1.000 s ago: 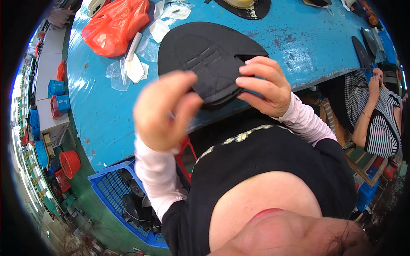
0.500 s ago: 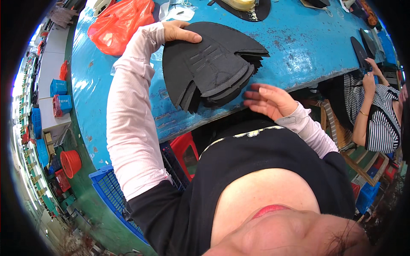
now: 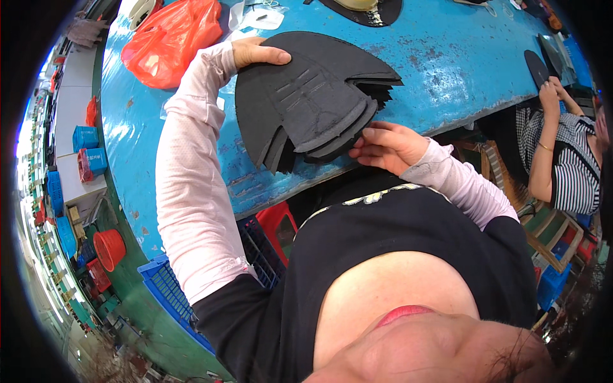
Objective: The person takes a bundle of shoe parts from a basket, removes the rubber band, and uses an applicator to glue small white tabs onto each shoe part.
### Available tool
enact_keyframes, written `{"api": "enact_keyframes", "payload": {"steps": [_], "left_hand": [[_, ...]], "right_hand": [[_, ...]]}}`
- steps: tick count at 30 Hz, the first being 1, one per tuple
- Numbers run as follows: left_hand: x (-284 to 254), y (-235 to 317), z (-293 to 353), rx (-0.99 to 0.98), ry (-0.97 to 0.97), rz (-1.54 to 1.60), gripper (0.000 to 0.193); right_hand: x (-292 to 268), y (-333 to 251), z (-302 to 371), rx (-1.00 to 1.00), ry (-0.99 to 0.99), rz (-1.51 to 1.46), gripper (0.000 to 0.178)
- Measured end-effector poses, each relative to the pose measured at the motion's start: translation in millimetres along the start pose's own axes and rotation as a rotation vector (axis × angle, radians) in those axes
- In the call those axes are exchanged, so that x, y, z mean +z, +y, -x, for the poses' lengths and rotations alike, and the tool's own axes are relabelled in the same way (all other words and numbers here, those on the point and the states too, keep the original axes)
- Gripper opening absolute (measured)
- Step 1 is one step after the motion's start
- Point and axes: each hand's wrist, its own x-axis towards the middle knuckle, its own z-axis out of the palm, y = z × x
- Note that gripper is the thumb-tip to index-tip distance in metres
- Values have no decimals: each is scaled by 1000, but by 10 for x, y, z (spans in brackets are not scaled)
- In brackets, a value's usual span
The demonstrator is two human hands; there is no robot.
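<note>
A stack of black, rounded sheet pieces [image 3: 313,89] is tilted over the near side of a blue table. Notches cut into both sides leave a narrower curved tab toward me, where the layers fan apart. My left hand [image 3: 255,54] grips the stack's far left edge, its thumb lying on top and the other fingers hidden underneath. At the lower right corner of the tab, my right hand [image 3: 393,147] has its fingertips closed on the edge of the pieces. How many layers it pinches cannot be seen.
Beyond my left hand lies a red plastic bag [image 3: 175,41] on the blue table [image 3: 440,70]. A black brimmed piece [image 3: 367,14] sits at the far edge. A blue crate [image 3: 169,287] stands by my left elbow. On the right, a co-worker [image 3: 562,147] handles a dark piece.
My right hand has moved left onto the tab's edge, and its spread fingers have closed there. My left hand and the stack have shifted slightly left.
</note>
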Motion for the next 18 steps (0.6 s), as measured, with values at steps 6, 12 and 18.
{"api": "enact_keyframes", "payload": {"steps": [6, 12, 18], "left_hand": [[123, 107, 222, 186, 274, -98, 75], [202, 9, 369, 227, 397, -56, 76], [353, 151, 426, 351, 440, 1, 67]], "right_hand": [[-221, -187, 48, -398, 204, 618, 27], [-29, -1030, -51, -889, 366, 902, 39], [384, -1279, -748, -526, 163, 1540, 83]]}}
